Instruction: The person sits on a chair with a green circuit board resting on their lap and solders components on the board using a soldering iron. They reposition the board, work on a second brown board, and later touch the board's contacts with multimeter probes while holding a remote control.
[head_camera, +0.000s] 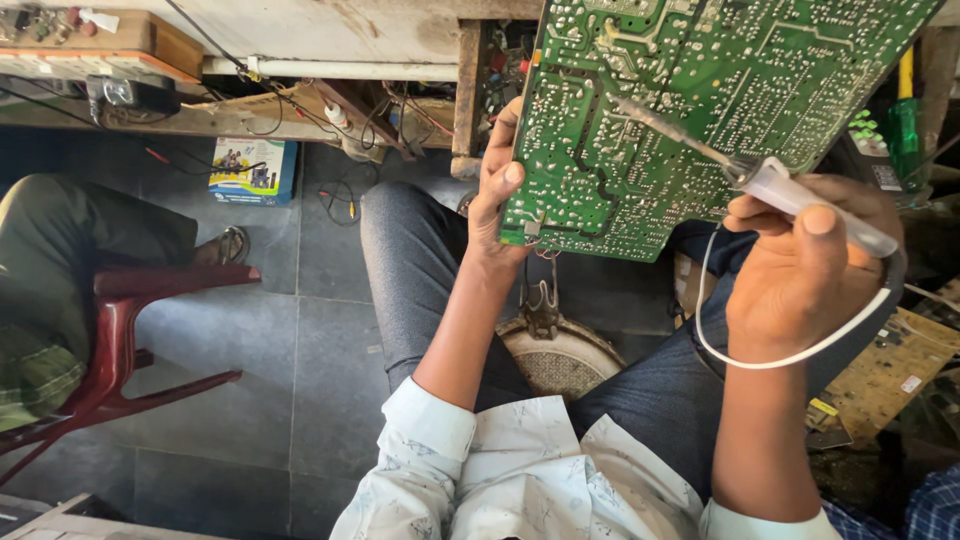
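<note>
- Overhead, head view: a green circuit board is held up above the lap, solder side to the camera, tilted, its lower left corner gripped by the left hand, fingers closed on the board's edge.
- A soldering iron with a pale translucent handle and thin metal shaft is grasped in the right hand, fingers clenched round the handle; its tip rests on the board near the middle.
- Work is judged to be under way: which joints are finished cannot be told.
- Board surface: glossy green, densely dotted with silvery solder points.
- A white cord loops below the right hand.
- A round mesh-faced object lies between the knees.
- A dark red chair stands on grey floor tiles at the left.
</note>
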